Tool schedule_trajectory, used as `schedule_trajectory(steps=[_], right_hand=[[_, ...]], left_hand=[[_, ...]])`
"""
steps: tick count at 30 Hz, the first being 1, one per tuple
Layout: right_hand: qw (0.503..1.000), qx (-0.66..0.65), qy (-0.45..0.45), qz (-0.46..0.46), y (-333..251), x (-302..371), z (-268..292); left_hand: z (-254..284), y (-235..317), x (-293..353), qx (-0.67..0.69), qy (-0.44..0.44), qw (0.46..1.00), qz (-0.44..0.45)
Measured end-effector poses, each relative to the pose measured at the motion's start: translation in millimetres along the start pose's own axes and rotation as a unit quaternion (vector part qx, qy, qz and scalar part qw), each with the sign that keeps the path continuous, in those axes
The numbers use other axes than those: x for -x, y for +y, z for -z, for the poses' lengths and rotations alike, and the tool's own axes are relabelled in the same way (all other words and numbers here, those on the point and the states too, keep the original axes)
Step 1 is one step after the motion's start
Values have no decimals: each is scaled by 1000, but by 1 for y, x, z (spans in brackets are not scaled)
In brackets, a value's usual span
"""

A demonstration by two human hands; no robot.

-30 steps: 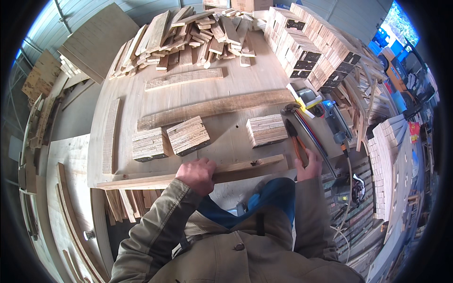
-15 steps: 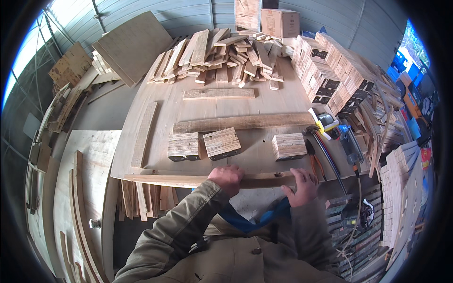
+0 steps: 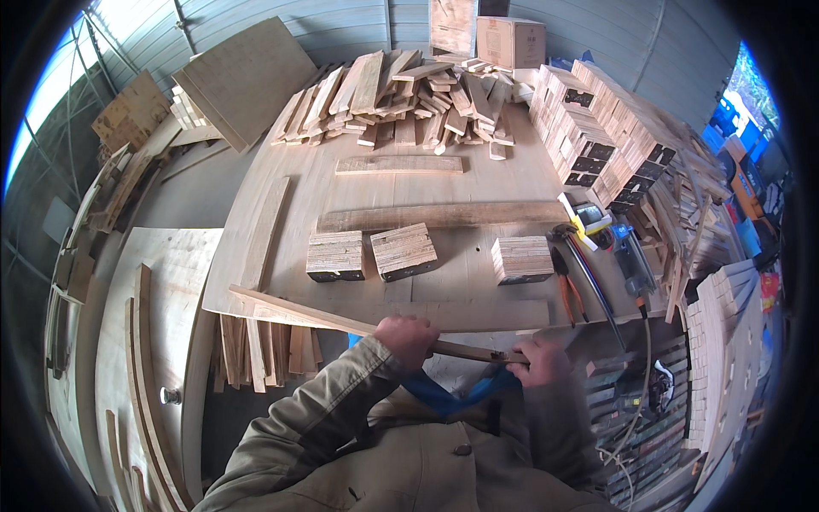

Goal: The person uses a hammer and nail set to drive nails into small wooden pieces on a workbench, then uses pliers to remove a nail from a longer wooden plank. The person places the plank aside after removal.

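Note:
A long narrow wooden strip (image 3: 309,312) lies slantwise in both my hands, its far left end over the table's front-left edge and its right end off the table near my body. My left hand (image 3: 406,340) is closed round its middle. My right hand (image 3: 540,361) grips the right end, where a dark notch or mark shows. Behind the strip, a flat board (image 3: 486,315) lies along the table's front edge. Beyond it sit three blocks of stacked thin wood: a left block (image 3: 334,255), a tilted middle block (image 3: 403,252) and a right block (image 3: 522,259).
Orange-handled pincers (image 3: 570,288), a hammer (image 3: 589,277) and a blue-grey power tool (image 3: 631,264) lie at the table's right. A long plank (image 3: 444,216) crosses the middle. Farther back are a heap of wooden pieces (image 3: 401,94) and tall stacks of wood blocks (image 3: 589,128).
The strip's right end has come off the table's front edge toward my body, so the strip now slants. Both hands have moved nearer me, and the flat board behind it shows.

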State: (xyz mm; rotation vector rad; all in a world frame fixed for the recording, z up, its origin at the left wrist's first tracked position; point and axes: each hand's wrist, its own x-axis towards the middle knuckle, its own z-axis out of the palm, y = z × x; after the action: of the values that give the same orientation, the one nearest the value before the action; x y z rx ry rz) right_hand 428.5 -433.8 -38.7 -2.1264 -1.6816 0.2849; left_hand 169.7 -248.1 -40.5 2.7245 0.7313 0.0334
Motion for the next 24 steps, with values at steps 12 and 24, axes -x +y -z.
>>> schedule_trajectory(steps=[12, 24], right_hand=[[990, -107, -88, -22, -7, 46, -28], [979, -184, -69, -46, -11, 55, -24]], left_hand=[[-8, 2, 22, -34, -34, 998, -32], [-19, 3, 84, 218, 285, 932, -60]])
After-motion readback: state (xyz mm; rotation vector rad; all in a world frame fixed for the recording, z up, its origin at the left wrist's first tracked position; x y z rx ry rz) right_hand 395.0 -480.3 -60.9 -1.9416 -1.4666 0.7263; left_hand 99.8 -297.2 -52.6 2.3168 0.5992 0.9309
